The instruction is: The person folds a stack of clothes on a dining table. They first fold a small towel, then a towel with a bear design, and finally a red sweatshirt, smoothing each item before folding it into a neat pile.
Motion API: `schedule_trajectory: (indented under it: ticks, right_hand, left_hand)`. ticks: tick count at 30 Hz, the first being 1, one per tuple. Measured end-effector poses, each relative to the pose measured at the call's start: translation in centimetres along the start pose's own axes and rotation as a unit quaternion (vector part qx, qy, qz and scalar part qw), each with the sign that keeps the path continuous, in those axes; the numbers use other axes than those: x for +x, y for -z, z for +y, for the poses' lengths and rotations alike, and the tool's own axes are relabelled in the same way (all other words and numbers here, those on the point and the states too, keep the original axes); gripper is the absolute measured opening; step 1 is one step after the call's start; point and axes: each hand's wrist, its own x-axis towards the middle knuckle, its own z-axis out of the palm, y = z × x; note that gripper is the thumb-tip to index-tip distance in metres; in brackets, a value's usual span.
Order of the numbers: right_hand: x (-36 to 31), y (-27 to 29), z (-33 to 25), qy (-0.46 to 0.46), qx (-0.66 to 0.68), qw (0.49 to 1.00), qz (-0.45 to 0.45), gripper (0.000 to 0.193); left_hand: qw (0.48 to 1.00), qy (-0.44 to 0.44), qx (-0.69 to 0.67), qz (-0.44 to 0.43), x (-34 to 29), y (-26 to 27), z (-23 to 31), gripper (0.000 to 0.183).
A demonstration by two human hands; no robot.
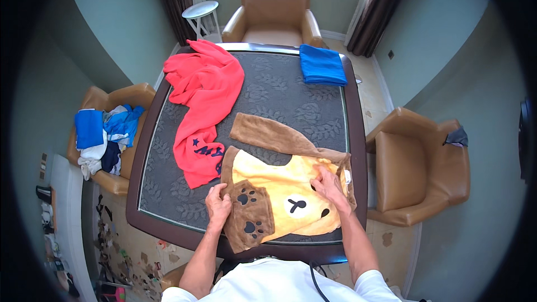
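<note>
A plush pullover (285, 176) in yellow and brown lies on the near right of the table, collar to the right and hem to the left. It has a bear-like nose design and a brown pocket with paw prints. One brown sleeve (268, 134) stretches to the far left; the other sleeve cannot be made out. My left hand (218, 202) grips the brown hem at its left edge. My right hand (331, 188) rests on the yellow cloth close to the collar, its fingers bent but apart. Left of the pullover, a red garment (204, 89) with dark lettering lies loosely bunched.
A folded blue cloth (323, 65) sits at the table's far right corner. The dark patterned tabletop (268, 78) has a brown rim. Tan armchairs stand at the far side (276, 14), right (400, 170) and left; clothes (112, 134) are heaped on the left one.
</note>
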Motion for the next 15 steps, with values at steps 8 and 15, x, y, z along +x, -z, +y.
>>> schedule_trajectory:
  ticks: [8, 15]
  right_hand:
    - [1.0, -0.9, 2.4, -0.061, 0.172, 0.982, 0.056, 0.054]
    - [-10.1, 3.0, 5.2, -0.176, 0.159, 0.931, 0.277, 0.032]
  left_hand:
    - [0.98, 0.175, -0.095, 0.021, -3.8, 3.5, -2.1, 0.04]
    - [0.952, 0.242, -0.094, -0.164, -10.1, 6.8, 2.3, 0.039]
